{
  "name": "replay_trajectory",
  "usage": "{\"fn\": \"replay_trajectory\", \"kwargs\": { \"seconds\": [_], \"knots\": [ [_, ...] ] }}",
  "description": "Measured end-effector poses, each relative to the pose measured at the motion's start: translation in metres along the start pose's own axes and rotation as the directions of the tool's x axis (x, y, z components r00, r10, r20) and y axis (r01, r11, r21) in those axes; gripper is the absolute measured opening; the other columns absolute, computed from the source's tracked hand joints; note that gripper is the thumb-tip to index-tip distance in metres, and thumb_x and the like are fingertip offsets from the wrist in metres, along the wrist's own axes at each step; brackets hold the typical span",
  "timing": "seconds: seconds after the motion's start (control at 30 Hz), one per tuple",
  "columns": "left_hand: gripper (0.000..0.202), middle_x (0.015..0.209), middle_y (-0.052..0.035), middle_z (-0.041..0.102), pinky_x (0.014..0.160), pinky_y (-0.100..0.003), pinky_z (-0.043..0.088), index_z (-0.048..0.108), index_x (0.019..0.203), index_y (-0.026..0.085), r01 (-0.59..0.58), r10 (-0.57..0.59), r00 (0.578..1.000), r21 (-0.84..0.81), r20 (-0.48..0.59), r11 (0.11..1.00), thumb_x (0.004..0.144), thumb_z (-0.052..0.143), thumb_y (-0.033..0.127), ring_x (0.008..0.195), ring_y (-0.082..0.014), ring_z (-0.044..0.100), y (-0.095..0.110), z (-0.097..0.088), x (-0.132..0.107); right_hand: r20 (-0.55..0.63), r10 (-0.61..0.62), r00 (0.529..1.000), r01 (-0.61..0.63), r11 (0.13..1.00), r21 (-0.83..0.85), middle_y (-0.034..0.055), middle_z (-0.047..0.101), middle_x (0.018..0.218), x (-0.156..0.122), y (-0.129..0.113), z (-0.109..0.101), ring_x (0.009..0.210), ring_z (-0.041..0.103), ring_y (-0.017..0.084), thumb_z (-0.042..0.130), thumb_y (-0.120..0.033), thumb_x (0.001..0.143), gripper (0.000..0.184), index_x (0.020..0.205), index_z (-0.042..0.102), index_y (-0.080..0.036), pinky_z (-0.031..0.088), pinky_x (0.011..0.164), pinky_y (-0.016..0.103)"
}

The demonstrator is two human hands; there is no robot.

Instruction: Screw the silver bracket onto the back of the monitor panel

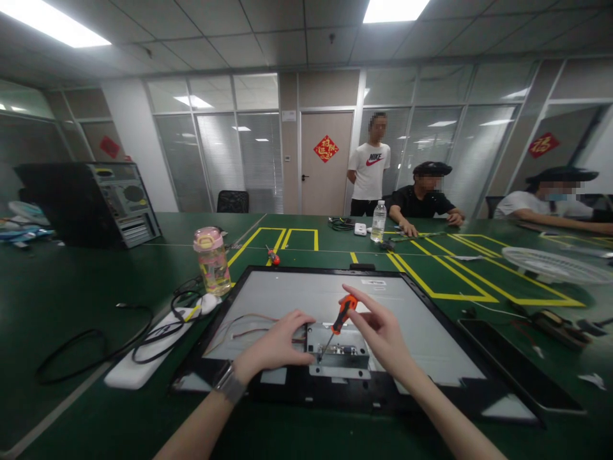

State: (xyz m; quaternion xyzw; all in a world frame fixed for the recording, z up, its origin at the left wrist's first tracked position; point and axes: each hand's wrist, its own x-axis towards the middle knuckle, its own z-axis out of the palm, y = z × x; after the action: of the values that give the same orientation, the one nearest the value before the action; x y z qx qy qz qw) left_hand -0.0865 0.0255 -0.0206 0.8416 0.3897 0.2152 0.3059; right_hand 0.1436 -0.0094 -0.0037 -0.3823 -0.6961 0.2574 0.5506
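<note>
My right hand [380,332] has the screwdriver [343,314] pinched by its orange handle between thumb and fingertips, with the other fingers fanned out. The shaft slants down and left, and the tip meets the metal box [341,355] at the lower middle of the panel [421,332]. My left hand [278,345] lies loosely curled, palm down, fingertips on the box's left edge. It closes on nothing I can see. The panel lies flat, back side up, on the green table [71,300] just in front of me. Thin wires [244,324] run across it to the left of the box, and a bottle [212,260] stands beyond its far-left corner. I judge the screwdriver light and stiff, and its ribbed handle is the sure place to hold it. The box looks like thin, stiff sheet metal with sharp edges, best taken by its sides. The panel is probably broad, fairly heavy and fragile on its hidden face, so I would grip its black frame and keep clear of the delicate wires.
</note>
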Motion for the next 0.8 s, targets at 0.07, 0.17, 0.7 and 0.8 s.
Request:
{"fn": "replay_trajectory", "kwargs": {
  "seconds": [0.07, 0.17, 0.7, 0.8],
  "knots": [
    [0.060, 0.118, -0.0055, 0.053, 0.097, -0.034, 0.043, 0.056, 0.120, 0.023, -0.004, 0.004, 1.000, 0.004, -0.003, 1.000, 0.064, 0.076, 0.025, 0.111, -0.0246, 0.052, 0.0007, 0.0000, 0.0001, -0.027, -0.002, 1.000, 0.001, 1.000, -0.023, 0.0058, 0.065, 0.094, -0.0002, 0.0019, 0.0003, 0.049, 0.052, 0.008, 0.056, -0.034, 0.088, 0.038, 0.123, 0.059, -0.022, 0.041, 0.045, 0.022],
    [0.060, 0.117, -0.0055, 0.054, 0.098, -0.034, 0.042, 0.056, 0.120, 0.023, -0.017, 0.018, 1.000, 0.016, -0.012, 1.000, 0.063, 0.077, 0.026, 0.111, -0.0246, 0.052, -0.0013, 0.0010, 0.0008, -0.028, -0.015, 0.999, 0.014, 1.000, -0.023, 0.0055, 0.063, 0.097, -0.0010, 0.0022, 0.0000, 0.050, 0.052, 0.008, 0.056, -0.034, 0.088, 0.036, 0.122, 0.059, -0.023, 0.040, 0.046, 0.022],
    [0.059, 0.120, -0.0051, 0.052, 0.098, -0.035, 0.042, 0.055, 0.122, 0.024, -0.046, 0.046, 0.999, 0.019, -0.009, 0.999, 0.066, 0.075, 0.030, 0.111, -0.0246, 0.052, -0.0063, 0.0023, 0.0003, 0.007, -0.020, 1.000, 0.020, 1.000, -0.009, 0.0081, 0.065, 0.105, -0.0005, -0.0002, 0.0005, 0.046, 0.045, 0.006, 0.048, -0.030, 0.091, 0.041, 0.132, 0.051, -0.023, 0.039, 0.044, 0.021],
    [0.060, 0.121, -0.0055, 0.052, 0.099, -0.035, 0.041, 0.054, 0.122, 0.023, -0.057, 0.057, 0.998, 0.022, -0.012, 0.998, 0.067, 0.075, 0.031, 0.112, -0.0249, 0.052, -0.0088, 0.0032, 0.0009, -0.013, -0.026, 1.000, 0.026, 0.999, -0.041, 0.0061, 0.064, 0.098, -0.0002, -0.0003, 0.0002, 0.048, 0.046, 0.006, 0.055, -0.031, 0.088, 0.038, 0.125, 0.059, -0.023, 0.039, 0.045, 0.021]
  ]
}}
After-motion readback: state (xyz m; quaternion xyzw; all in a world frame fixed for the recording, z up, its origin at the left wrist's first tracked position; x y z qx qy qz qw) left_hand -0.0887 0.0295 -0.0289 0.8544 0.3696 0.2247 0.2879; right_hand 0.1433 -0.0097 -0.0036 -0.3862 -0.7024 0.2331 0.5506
